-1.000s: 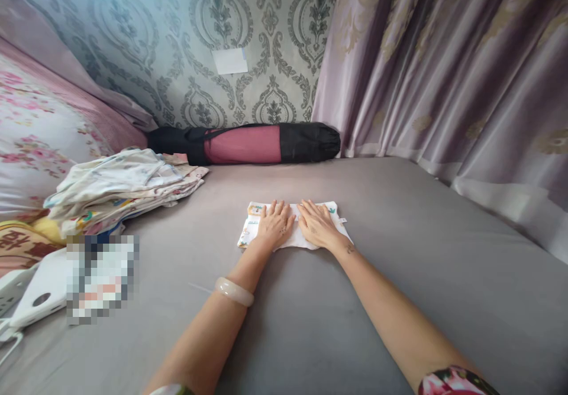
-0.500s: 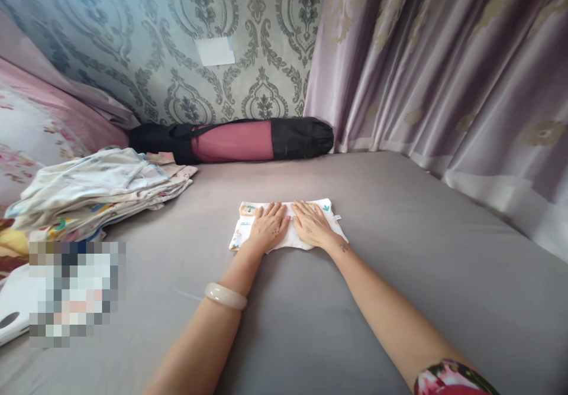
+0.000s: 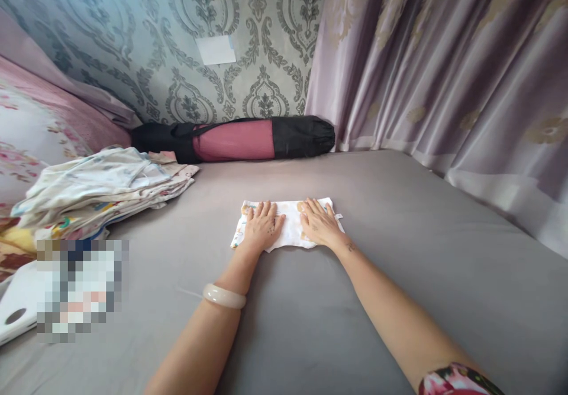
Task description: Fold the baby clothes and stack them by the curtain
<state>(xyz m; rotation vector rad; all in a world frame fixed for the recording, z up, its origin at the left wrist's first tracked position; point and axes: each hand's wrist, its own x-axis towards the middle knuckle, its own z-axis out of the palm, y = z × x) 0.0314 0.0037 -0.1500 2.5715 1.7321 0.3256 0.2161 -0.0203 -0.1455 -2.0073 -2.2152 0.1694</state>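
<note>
A white cloth item with small coloured prints [image 3: 290, 220], folded into a flat rectangle, lies on the grey bed sheet [image 3: 381, 300]. It looks like a small garment, but the folds hide its exact kind. My left hand [image 3: 262, 226] rests palm down on its left part, fingers stretched out. On the right part my right hand [image 3: 322, 222] lies flat too, fingers extended. A bare strip of the cloth shows between the two hands. A small white tag sticks out at its right edge. A pale bangle [image 3: 224, 296] circles my left wrist.
A pile of folded clothes [image 3: 106, 185] sits at the left. Nearer on that side are a white object with a dark oval hole [image 3: 20, 306] and a blurred-out patch. A pink and black roll bag [image 3: 235, 139] lies along the wall; curtains [image 3: 426, 75] hang at the right.
My hands have slid apart over the cloth, the left one a little leftward and the right one rightward. More of the cloth's middle shows between them.
</note>
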